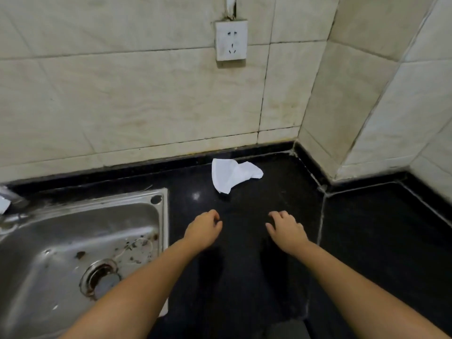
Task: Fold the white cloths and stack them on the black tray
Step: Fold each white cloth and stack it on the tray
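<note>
Hands hover side by side over the black counter (367, 241), palms down and apart from each other. Left hand (204, 228) has its fingers loosely curled under, holding nothing; right hand (285, 228) is a bit more spread, fingers bent at the tips, also holding nothing. Ahead of both, between them and the tiled wall (122, 94), lies the cloth (232, 174) (crumpled, unfolded), well clear of the fingertips. Sink (49, 253) sits left of the left forearm. Socket (231, 40) is on the wall above the cloth.
</note>
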The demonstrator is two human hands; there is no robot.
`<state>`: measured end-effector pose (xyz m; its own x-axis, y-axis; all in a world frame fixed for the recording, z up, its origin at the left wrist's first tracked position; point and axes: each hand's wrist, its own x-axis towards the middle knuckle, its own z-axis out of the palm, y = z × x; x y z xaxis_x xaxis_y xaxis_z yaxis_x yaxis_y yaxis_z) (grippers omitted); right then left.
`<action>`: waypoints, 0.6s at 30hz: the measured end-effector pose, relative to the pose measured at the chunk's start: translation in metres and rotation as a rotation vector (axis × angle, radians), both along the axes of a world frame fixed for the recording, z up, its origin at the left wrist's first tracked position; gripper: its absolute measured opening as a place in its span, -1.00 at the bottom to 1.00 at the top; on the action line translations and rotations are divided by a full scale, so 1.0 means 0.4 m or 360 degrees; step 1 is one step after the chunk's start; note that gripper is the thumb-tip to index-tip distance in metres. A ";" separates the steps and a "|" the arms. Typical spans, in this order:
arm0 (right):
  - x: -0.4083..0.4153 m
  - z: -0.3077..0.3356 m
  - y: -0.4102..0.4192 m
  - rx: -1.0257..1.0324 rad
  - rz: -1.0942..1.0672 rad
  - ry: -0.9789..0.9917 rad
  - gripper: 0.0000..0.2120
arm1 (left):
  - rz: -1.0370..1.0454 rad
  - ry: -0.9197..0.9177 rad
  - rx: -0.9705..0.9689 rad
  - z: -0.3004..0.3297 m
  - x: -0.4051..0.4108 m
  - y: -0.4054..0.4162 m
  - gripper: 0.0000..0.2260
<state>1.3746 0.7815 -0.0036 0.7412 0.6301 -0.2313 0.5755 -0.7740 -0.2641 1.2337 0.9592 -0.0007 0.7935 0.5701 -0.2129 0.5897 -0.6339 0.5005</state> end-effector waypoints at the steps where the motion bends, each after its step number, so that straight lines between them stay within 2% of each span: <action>1: 0.040 -0.008 0.042 0.0017 0.0031 0.0004 -0.59 | 0.0043 0.0002 -0.0028 -0.012 0.031 0.025 -0.81; 6: 0.252 -0.066 0.256 0.0169 0.0019 0.0146 -0.60 | 0.0209 0.0097 -0.0071 -0.074 0.190 0.155 -0.79; 12: 0.438 -0.140 0.396 0.0427 -0.0389 0.0382 -0.46 | -0.0036 0.0205 0.0367 -0.136 0.369 0.179 -0.54; 15: 0.475 -0.171 0.420 0.0411 -0.0379 0.0425 -0.44 | -0.0054 0.0326 0.0426 -0.170 0.417 0.164 -0.62; 18: 0.481 -0.191 0.416 0.0365 -0.0258 0.0438 -0.56 | -0.0039 0.0221 0.0401 -0.191 0.409 0.173 -0.77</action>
